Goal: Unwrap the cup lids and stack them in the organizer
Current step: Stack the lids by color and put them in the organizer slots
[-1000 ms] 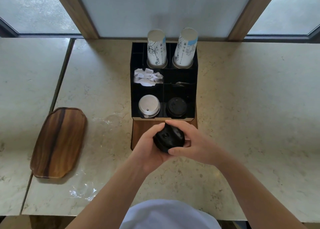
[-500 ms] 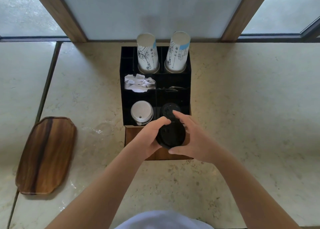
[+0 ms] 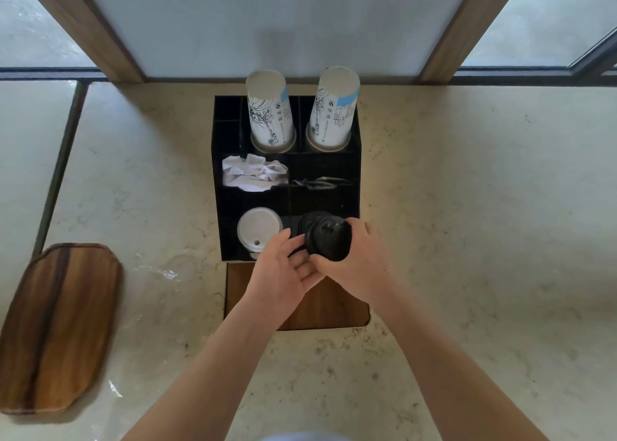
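Note:
A stack of black cup lids [image 3: 329, 242] is held at the front right compartment of the black organizer [image 3: 217, 187], over black lids lying there. My right hand [image 3: 359, 263] grips the stack from the right and below. My left hand [image 3: 283, 267] is beside it on the left, fingers spread, touching the stack's lower edge at most. White cup lids [image 3: 259, 232] fill the front left compartment.
Two upside-down paper cup stacks [image 3: 271, 113] [image 3: 334, 110] stand in the organizer's back row. Crumpled white paper [image 3: 253, 173] lies in a middle compartment. A wooden tray [image 3: 56, 327] sits at left on the marble counter. Clear plastic wrap [image 3: 160, 270] lies beside the organizer.
Both hands carried the black lid stack forward from in front of the organizer to its front right compartment. My left hand has loosened and opened.

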Action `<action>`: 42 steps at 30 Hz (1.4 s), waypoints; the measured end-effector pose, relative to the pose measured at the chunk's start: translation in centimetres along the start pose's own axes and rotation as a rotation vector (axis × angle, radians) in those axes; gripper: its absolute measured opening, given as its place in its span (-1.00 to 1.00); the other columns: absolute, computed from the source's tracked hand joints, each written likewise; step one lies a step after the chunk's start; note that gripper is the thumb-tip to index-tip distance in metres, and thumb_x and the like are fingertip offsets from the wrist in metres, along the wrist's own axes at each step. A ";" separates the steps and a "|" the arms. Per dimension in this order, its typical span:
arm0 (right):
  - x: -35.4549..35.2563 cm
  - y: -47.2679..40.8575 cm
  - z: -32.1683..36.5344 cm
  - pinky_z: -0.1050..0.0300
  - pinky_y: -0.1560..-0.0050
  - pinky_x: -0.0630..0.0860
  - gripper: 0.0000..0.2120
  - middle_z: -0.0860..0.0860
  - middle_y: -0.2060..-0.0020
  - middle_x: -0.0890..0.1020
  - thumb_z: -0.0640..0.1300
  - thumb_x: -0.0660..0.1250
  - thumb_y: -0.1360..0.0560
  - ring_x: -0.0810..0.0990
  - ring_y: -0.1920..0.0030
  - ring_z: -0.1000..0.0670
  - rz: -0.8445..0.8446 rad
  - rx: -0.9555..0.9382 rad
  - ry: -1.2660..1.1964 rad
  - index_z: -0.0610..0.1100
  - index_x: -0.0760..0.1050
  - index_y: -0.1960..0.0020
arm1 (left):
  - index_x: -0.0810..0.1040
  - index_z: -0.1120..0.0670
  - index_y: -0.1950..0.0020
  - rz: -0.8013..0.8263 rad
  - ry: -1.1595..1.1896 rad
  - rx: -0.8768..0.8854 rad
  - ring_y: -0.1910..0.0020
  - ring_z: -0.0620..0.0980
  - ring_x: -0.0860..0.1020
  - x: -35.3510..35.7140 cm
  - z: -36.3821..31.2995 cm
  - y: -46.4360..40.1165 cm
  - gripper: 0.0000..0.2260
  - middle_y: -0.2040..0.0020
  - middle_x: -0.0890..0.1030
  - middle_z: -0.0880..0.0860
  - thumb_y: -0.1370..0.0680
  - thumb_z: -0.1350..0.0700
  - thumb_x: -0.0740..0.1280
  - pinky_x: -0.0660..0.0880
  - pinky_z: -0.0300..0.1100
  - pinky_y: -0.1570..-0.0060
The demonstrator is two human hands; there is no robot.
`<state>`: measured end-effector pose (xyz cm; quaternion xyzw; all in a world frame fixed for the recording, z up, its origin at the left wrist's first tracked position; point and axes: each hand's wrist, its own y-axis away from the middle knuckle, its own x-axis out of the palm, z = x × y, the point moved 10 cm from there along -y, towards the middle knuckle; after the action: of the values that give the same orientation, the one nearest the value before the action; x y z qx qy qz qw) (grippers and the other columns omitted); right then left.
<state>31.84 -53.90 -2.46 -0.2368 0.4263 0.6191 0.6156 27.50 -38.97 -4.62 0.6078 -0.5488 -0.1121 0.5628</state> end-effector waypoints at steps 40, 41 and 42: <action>4.5 -5.9 3.2 -0.04 0.02 0.65 -0.18 -0.09 -0.11 0.63 0.23 0.54 -0.35 0.65 -0.06 -0.13 0.139 -0.014 0.551 -0.08 0.30 -0.45 | 0.37 -0.05 -0.51 -0.116 -0.513 -0.122 -0.47 0.22 0.40 2.4 -3.0 -3.2 -0.42 -0.51 0.43 0.12 -0.57 -0.30 0.28 0.43 0.14 -0.25; 4.6 -5.9 3.1 -0.04 0.03 0.65 -0.17 -0.10 -0.12 0.63 0.23 0.55 -0.34 0.65 -0.06 -0.13 0.137 -0.015 0.543 -0.08 0.31 -0.45 | 0.36 -0.06 -0.52 -0.146 -0.497 -0.130 -0.45 0.20 0.42 2.2 -3.0 -3.3 -0.38 -0.49 0.45 0.11 -0.54 -0.32 0.31 0.42 0.14 -0.32; 4.6 -5.9 3.0 -0.04 0.03 0.65 -0.17 -0.11 -0.12 0.62 0.23 0.55 -0.33 0.65 -0.06 -0.13 0.134 -0.017 0.534 -0.08 0.31 -0.44 | 0.36 -0.06 -0.52 -0.175 -0.477 -0.143 -0.43 0.17 0.44 1.9 -2.9 -3.3 -0.35 -0.45 0.48 0.09 -0.51 -0.33 0.34 0.40 0.14 -0.38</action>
<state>37.63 -49.54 -6.07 -0.3681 0.5831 0.5775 0.4370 32.14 -39.61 -5.37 0.5681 -0.6020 -0.3391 0.4470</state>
